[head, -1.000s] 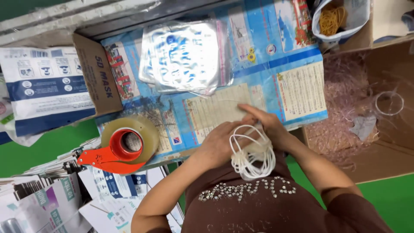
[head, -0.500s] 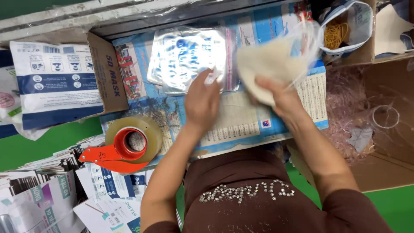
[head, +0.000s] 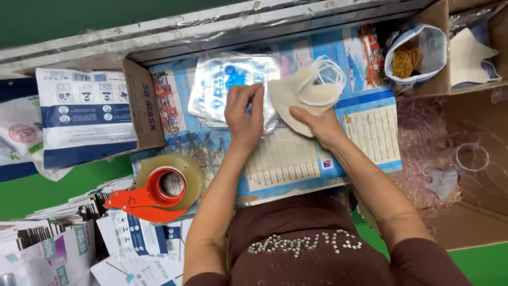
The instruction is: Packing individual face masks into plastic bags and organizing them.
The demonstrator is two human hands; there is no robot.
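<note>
My right hand (head: pixel 316 123) grips a folded beige face mask (head: pixel 296 94) with white ear loops (head: pixel 330 71), holding it over the blue printed sheet (head: pixel 370 132) on the work surface. My left hand (head: pixel 244 117) rests flat on a stack of clear plastic pouches (head: pixel 222 79) with blue print, its fingers on the top pouch's right edge. The mask sits just right of the pouches, its left corner touching them.
A tape dispenser with a red handle (head: pixel 159 193) lies at the front left. A cardboard box and white-blue packages (head: pixel 84 116) are at the left. A bag of rubber bands (head: pixel 410 55) and more masks (head: pixel 468 53) sit at the back right. Flat cartons (head: pixel 58 243) pile at the lower left.
My right hand lifted the mask from near my body and carried it forward, then lowered it beside the pouches. My left hand moved forward onto the pouch stack.
</note>
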